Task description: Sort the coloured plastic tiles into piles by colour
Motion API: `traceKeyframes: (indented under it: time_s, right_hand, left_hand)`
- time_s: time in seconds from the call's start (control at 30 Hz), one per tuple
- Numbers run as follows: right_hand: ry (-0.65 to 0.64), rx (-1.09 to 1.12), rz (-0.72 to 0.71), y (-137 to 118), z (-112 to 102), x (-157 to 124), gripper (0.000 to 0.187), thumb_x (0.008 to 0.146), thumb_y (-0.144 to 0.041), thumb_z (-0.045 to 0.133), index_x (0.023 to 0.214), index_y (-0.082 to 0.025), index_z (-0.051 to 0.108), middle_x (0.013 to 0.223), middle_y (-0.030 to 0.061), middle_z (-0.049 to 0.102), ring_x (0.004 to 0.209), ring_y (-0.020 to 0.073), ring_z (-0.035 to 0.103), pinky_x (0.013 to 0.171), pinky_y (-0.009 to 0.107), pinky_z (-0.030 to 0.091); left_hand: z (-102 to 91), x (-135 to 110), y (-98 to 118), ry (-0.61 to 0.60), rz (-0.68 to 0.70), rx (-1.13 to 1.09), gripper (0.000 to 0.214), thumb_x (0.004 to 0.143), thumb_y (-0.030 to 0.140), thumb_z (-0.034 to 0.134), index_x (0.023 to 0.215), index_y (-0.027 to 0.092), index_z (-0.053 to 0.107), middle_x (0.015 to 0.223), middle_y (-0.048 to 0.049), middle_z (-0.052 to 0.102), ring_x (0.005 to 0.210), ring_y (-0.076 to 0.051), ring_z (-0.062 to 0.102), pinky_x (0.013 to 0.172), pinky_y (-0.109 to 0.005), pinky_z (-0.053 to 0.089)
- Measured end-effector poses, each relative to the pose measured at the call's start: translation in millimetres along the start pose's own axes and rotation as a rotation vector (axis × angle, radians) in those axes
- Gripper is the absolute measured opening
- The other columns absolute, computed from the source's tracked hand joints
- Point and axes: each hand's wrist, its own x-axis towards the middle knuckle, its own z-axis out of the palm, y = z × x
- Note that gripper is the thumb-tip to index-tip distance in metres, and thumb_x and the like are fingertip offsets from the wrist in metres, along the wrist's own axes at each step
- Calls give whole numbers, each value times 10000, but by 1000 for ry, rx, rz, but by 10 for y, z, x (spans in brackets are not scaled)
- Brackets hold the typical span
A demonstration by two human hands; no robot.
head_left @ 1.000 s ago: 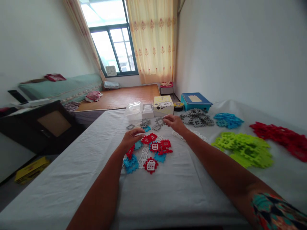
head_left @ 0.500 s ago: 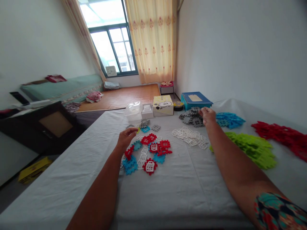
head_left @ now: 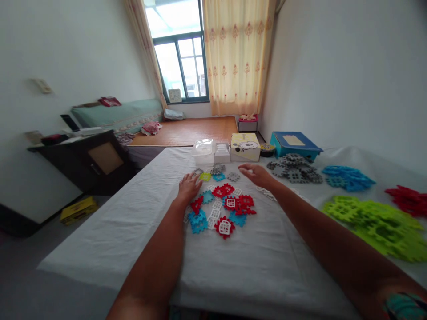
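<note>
My left hand (head_left: 189,186) hovers over or rests at the left edge of the mixed plastic building pieces, fingers spread, close to a lime-green piece (head_left: 206,177). My right hand (head_left: 255,174) is just right of a single grey toothed piece (head_left: 233,177). Its fingers stretch to the left, and nothing shows in them. Between and below my hands lie red pieces (head_left: 246,202), blue pieces (head_left: 198,221) and white window-shaped frames (head_left: 214,214). A red piece with a white frame (head_left: 224,227) sits nearest me. My right forearm partly hides a row of white frames (head_left: 266,192).
Sorted piles lie to the right: grey (head_left: 295,169), blue (head_left: 348,178), lime-green (head_left: 376,226) and red (head_left: 408,200). Along the back stand a clear plastic container (head_left: 204,149), a yellow-and-white box (head_left: 245,147), a round tin (head_left: 267,150) and a blue box (head_left: 295,144). A cloth (head_left: 133,231) covers the table.
My right hand has left the grey pile and moved left to the single grey piece. My left hand has opened its fingers and spread them. The view has turned left.
</note>
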Motion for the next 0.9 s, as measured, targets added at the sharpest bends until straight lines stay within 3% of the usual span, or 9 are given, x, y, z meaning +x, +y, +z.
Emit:
traceKeyframes:
  time_s: [0.1,0.17,0.27,0.37,0.47,0.6,0.73,0.8,0.9]
  right_hand:
    - [-162,-157,-50,-203,369,268,381,906,-422,482,1165,-194,642,1221,101,644,1146,234,571,1013,369,399]
    - [-160,-243,44,-211,565,498,447,914,-433,480,1257,-165,584,1324,126,574,1249,251,495,1075,383,329]
    - [-161,-273,182,-145,780,812,515,930,-430,457,1338,-120,503,1365,169,528,1271,269,479,1069,378,330]
    - [-187,-254,214,-98,943,974,525,926,-443,463,1340,-122,492,1322,186,560,1190,286,550,996,382,402]
    - [-241,-216,176,-130,1046,970,515,839,-429,613,1283,-176,544,1227,138,633,1086,267,605,911,345,457]
    - [-356,-117,37,-292,999,809,435,692,-398,761,1076,-221,656,1007,41,704,890,197,636,776,261,480]
    - [-514,143,-114,-431,775,596,329,734,-490,676,844,-180,687,782,16,680,736,165,600,705,266,473]
    - [-449,253,-85,-414,648,516,334,755,-505,636,804,-176,673,776,23,674,759,169,595,730,279,477]
    - [-246,379,128,-263,494,453,303,761,-470,623,825,-174,626,808,39,670,730,152,598,689,272,491]
  left_hand:
    - [-17,-2,32,-70,94,-35,360,940,400,415,1182,264,645,1296,-50,608,1225,-227,506,1050,-380,368]
    - [-55,0,23,-79,132,-79,376,960,397,364,1052,257,701,1154,-42,681,1124,-192,573,993,-317,405]
    - [-108,-14,-4,-40,103,-109,440,970,409,331,890,249,733,968,-46,718,1008,-189,616,919,-298,438]
    - [-113,-30,-20,39,59,-131,417,962,395,354,903,233,733,1003,-63,703,1014,-204,605,919,-322,445]
    - [-67,-21,-40,96,39,-176,335,937,374,425,1050,237,709,1186,-73,649,1111,-219,562,981,-353,427]
    - [27,21,-93,107,13,-200,335,905,313,491,1192,241,648,1310,-85,580,1217,-236,497,1058,-400,377]
    - [95,45,-148,46,13,-184,359,899,294,496,1235,245,614,1343,-88,560,1254,-239,469,1082,-428,345]
    - [99,41,-155,-6,46,-160,344,895,311,501,1210,253,626,1348,-76,558,1253,-238,470,1080,-424,345]
    - [56,25,-123,-52,91,-125,294,885,326,507,1128,266,662,1306,-51,585,1211,-231,504,1045,-399,378]
